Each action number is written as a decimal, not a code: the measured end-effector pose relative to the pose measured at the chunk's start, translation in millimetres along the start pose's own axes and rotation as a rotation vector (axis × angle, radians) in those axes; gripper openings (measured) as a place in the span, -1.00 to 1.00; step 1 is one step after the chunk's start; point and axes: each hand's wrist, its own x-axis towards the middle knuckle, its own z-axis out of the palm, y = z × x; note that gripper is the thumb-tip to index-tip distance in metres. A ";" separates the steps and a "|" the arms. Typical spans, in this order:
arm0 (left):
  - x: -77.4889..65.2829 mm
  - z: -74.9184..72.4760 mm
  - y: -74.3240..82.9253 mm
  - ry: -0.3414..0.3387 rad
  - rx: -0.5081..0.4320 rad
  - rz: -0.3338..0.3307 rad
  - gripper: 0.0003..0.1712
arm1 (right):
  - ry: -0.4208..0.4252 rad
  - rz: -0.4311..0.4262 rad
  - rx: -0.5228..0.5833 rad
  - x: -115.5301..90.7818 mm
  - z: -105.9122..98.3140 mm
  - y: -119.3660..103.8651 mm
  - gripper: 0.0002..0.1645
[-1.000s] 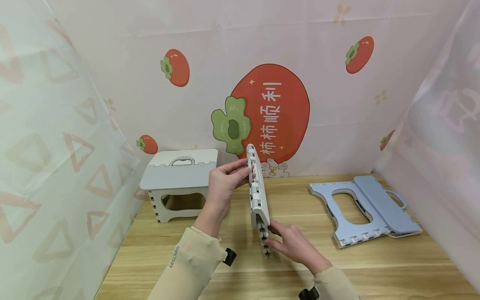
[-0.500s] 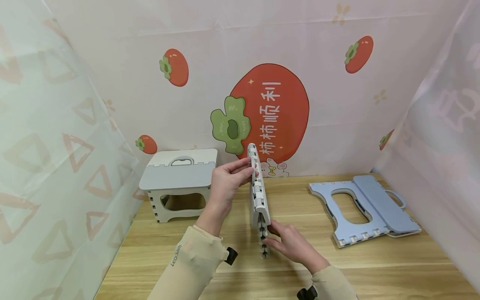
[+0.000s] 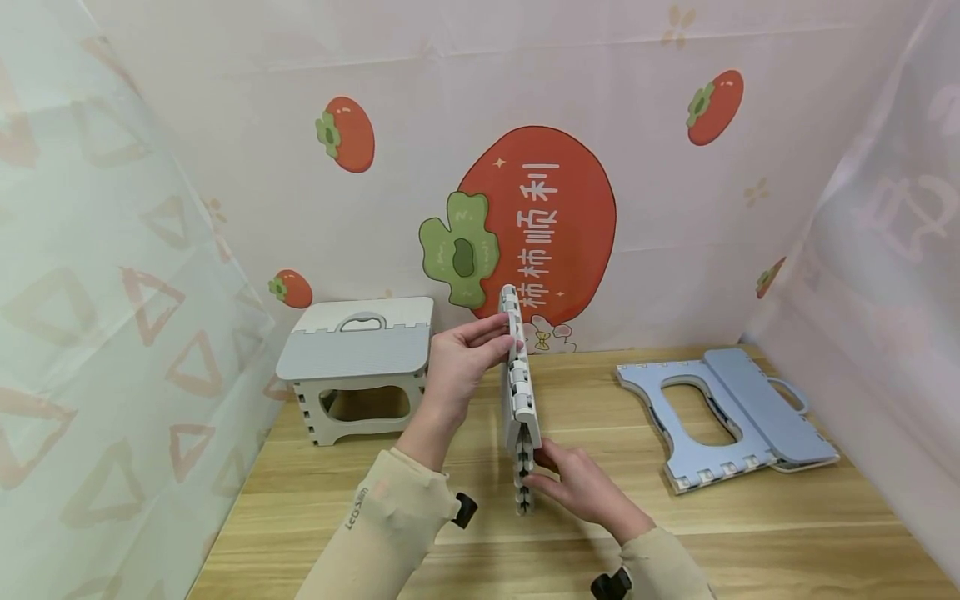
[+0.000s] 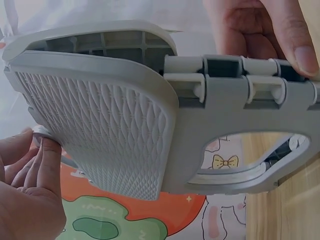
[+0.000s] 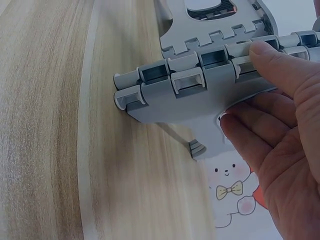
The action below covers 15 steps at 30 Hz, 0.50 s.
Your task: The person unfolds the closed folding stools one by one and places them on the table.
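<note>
A grey-white folding step stool (image 3: 520, 392) stands folded on its edge in the middle of the table, seen nearly edge-on in the head view. My left hand (image 3: 459, 367) pinches its carry handle (image 4: 42, 132) at the textured seat panel (image 4: 100, 115). Lower down, my right hand (image 3: 581, 485) grips the hinged leg edge. In the right wrist view the thumb of the right hand (image 5: 292, 115) presses the hinge knuckles (image 5: 187, 70), with the fingers at the leg panel's cut-out. A narrow gap shows between the two seat halves in the left wrist view.
An unfolded grey-and-white stool (image 3: 356, 367) stands at the back left of the wooden table (image 3: 600, 550). A blue stool (image 3: 723, 417) lies flat, folded, on the right. Cloth walls with persimmon prints (image 3: 562, 233) enclose the back and sides.
The held stool has turned slightly, its far end shifting right and its near end left. My left hand has moved a little right with it; the grips look the same.
</note>
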 end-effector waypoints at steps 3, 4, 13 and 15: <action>-1.0 0.4 0.0 -0.009 0.021 0.008 -0.60 | 0.001 0.001 0.010 0.2 0.4 0.9 -0.43; -1.4 0.4 -0.4 -0.011 0.025 0.014 -0.60 | 0.002 0.004 0.017 0.2 0.5 1.1 -0.43; -9.0 -3.8 -9.9 -0.011 -0.008 0.102 -0.65 | 0.010 0.014 0.045 -1.5 2.5 2.9 -0.42; -11.0 -5.0 -11.6 -0.010 -0.011 0.134 -0.66 | 0.012 0.014 0.046 -1.7 2.7 2.9 -0.43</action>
